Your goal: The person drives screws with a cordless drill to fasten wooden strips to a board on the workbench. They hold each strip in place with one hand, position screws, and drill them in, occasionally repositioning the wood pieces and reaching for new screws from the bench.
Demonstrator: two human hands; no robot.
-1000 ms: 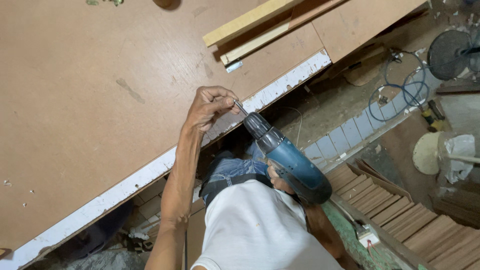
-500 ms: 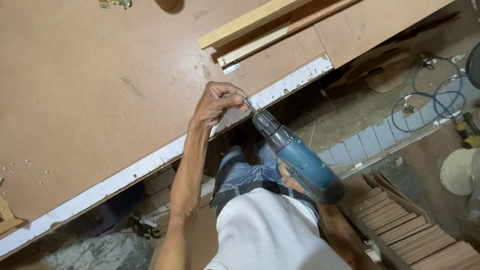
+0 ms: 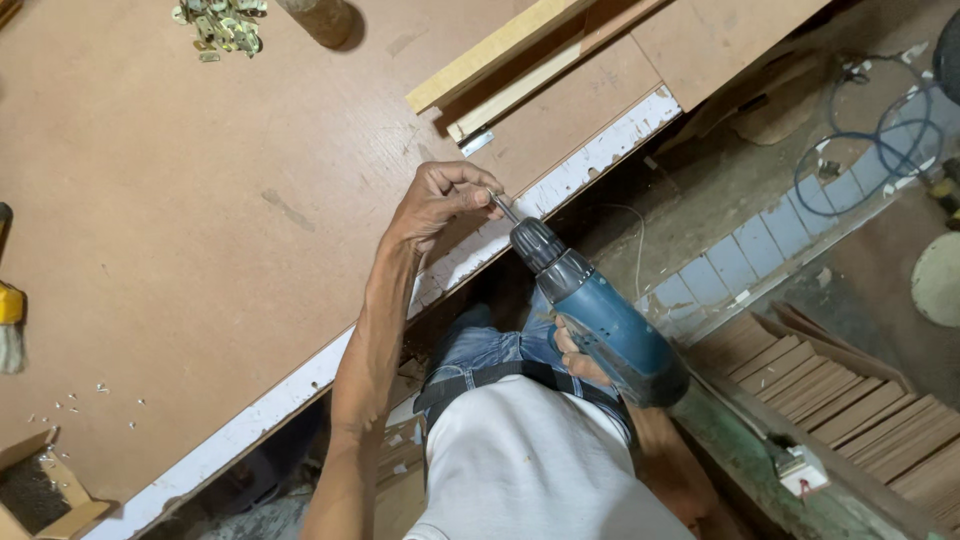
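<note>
A cordless drill point(image 3: 600, 325) with a blue body and a dark grey chuck lies tilted, its back end toward the near right and its thin metal bit point(image 3: 503, 207) pointing up and left at the white-painted edge of a large brown board point(image 3: 200, 230). The bit tip meets that edge, where the fingers pinch it. The board is flat, wide and matt brown, filling the left and far side; its white edge runs diagonally from near left to far right.
</note>
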